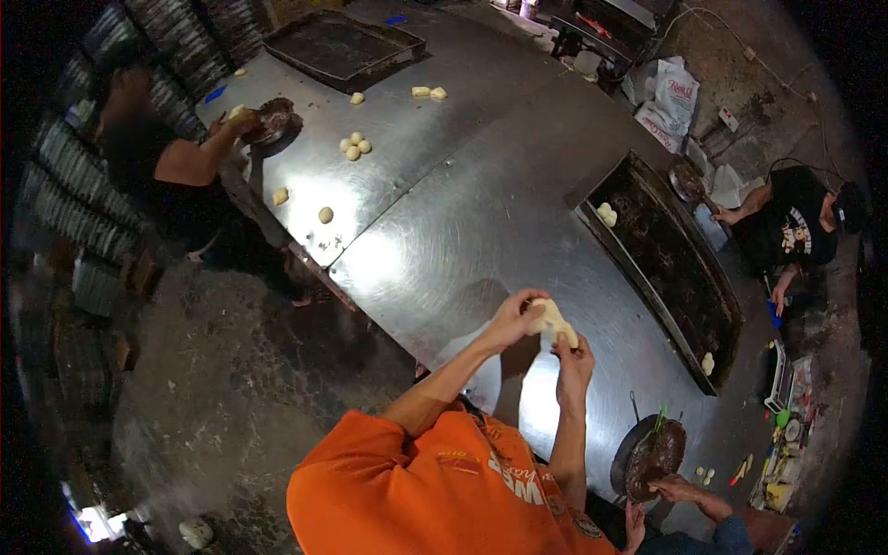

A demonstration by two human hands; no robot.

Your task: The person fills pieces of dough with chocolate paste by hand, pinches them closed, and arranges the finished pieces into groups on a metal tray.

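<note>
A pale strip of dough (552, 316) is held up in front of my orange shirt, above the metal table. My left hand (514, 320) pinches its upper left end between thumb and fingers. At its lower right end, my right hand (573, 359) has its fingers closed on the dough. The strip bends between the two hands, clear of the tabletop (462, 231).
A long dark baking tray (666, 250) with dough pieces stands to the right, another tray (342, 46) at the back. Dough balls (354, 146) lie toward the left. Co-workers work at the left, right and lower right, near a pan of brown filling (650, 458).
</note>
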